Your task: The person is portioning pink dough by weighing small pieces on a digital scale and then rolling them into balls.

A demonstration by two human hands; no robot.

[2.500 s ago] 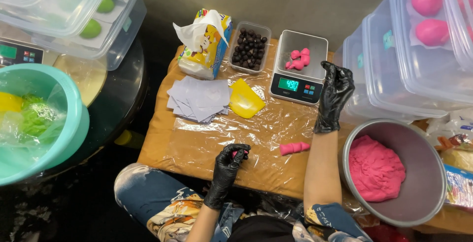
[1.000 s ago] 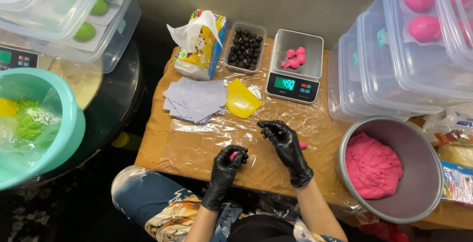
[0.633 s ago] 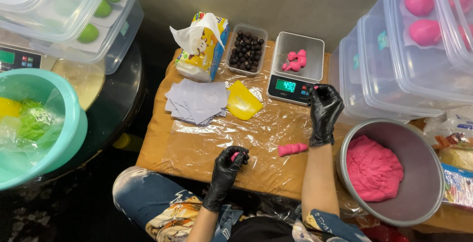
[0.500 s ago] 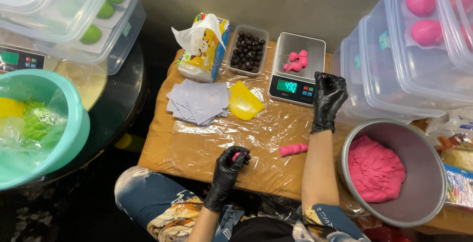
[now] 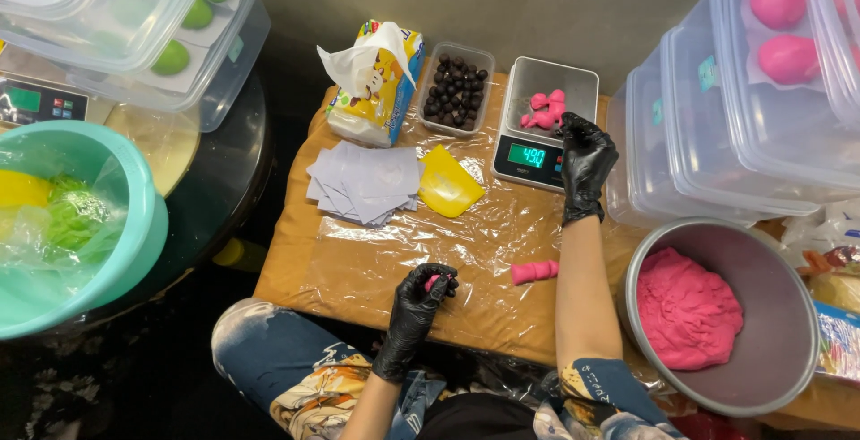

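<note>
Pink dough pieces (image 5: 546,110) sit piled on the metal platform of a small kitchen scale (image 5: 546,122) at the back of the tabletop (image 5: 376,265), which is covered with clear plastic film. The right hand (image 5: 584,158), in a black glove, rests against the right edge of that scale just beside the pile, fingers loosely curled and holding nothing that I can make out. The left hand (image 5: 423,295), gloved the same way, is down near the front edge of the tabletop, closed around a small pink dough bit (image 5: 432,281) that just peeks out between the fingers. A short pink dough log (image 5: 535,271) lies on the film between the two arms, touching neither hand.

Other stuff around: a tray of dark balls (image 5: 455,90) just left of the scale, a yellow scraper (image 5: 446,184), a stack of pale paper squares (image 5: 365,182) and a tissue pack (image 5: 374,81). Off to the right there's a metal bowl (image 5: 770,314) with a big lump of pink dough (image 5: 688,307) in it, and clear lidded tubs (image 5: 743,90) stacked behind it. A teal bowl (image 5: 134,225) sits on the far left.
</note>
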